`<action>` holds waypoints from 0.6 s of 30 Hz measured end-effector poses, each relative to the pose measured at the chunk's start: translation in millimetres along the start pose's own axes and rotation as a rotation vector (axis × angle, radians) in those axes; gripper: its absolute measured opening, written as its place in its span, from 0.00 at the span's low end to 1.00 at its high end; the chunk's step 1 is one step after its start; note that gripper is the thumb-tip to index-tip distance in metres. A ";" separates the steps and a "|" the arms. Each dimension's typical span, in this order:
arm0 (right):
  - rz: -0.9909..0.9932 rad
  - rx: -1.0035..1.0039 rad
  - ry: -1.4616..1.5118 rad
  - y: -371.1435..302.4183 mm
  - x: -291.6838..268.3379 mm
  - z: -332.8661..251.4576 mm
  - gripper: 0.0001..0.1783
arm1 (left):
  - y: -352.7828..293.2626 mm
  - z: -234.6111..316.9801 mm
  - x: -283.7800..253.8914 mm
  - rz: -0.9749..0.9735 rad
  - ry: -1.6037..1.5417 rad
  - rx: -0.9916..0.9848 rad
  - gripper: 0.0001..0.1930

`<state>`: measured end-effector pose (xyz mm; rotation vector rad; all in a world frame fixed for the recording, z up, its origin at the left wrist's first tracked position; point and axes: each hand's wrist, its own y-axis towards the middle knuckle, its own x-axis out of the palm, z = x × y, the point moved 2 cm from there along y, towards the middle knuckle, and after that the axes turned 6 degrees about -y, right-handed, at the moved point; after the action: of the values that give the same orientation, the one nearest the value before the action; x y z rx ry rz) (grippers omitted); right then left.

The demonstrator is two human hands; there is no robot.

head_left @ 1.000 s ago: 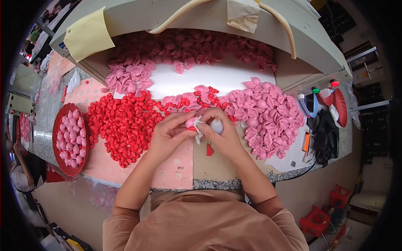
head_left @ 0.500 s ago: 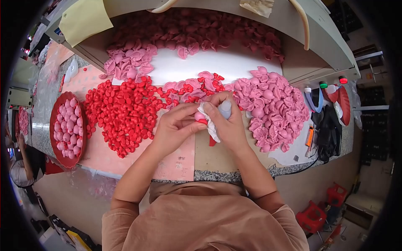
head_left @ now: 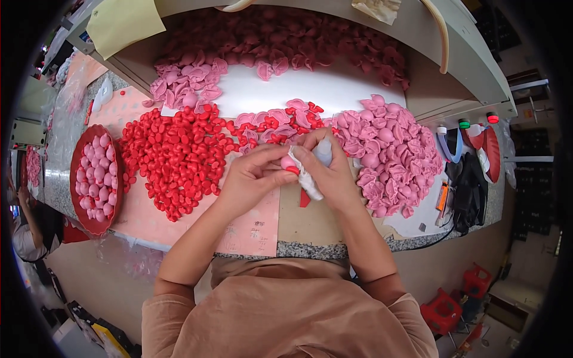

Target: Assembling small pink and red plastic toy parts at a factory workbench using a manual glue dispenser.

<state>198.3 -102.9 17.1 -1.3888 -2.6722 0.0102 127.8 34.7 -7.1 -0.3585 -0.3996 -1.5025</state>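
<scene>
Over the front middle of the bench, my left hand (head_left: 253, 179) pinches a small pink rounded piece (head_left: 287, 161) with a red part (head_left: 292, 170) at its lower side. Close against it, my right hand (head_left: 331, 176) is closed on a crumpled white tissue (head_left: 306, 181) and a small translucent bottle (head_left: 323, 153). The tissue touches the pink piece, and my fingers partly cover both. A heap of glossy red pieces (head_left: 173, 155) lies left of my hands. To the right is a heap of pink ruffled pieces (head_left: 388, 149).
A red scalloped tray (head_left: 117, 206) of pink rounded pieces stands at the left. Behind, a grey hood (head_left: 441, 77) overhangs more pink pieces (head_left: 274, 42). At the right lie an orange tube (head_left: 442, 196), black cloth (head_left: 470, 194) and capped bottles (head_left: 464, 124). A person (head_left: 36, 232) is far left.
The tissue has shifted slightly down and right against the pink piece. Both hands keep their hold; the whole view has moved a little.
</scene>
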 end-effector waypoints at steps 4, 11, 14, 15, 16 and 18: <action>0.017 0.020 -0.054 1.9 0.5 2.3 0.09 | 1.3 2.4 -2.8 0.006 -0.089 -0.047 0.23; 0.106 -0.008 -0.047 2.3 -2.1 -5.3 0.08 | -1.8 2.1 -3.3 -0.031 0.005 -0.003 0.21; 0.123 0.081 0.065 -2.1 -27.6 -4.4 0.06 | -0.5 11.5 -5.8 -0.018 -0.064 0.040 0.22; -0.057 0.014 -0.024 -5.9 -35.3 -7.9 0.05 | 1.6 12.5 -9.1 0.015 -0.066 0.065 0.23; -0.237 -0.048 -0.113 -10.3 -34.8 -12.2 0.05 | 1.3 13.1 -11.4 0.052 -0.069 0.085 0.23; -0.279 -0.024 -0.083 -9.1 -31.2 -17.6 0.06 | 4.4 12.1 -13.4 0.051 -0.067 0.113 0.22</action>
<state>210.6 -134.5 31.6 -1.0313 -2.9197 0.0095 131.5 52.4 -2.7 -0.3277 -0.5234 -1.4145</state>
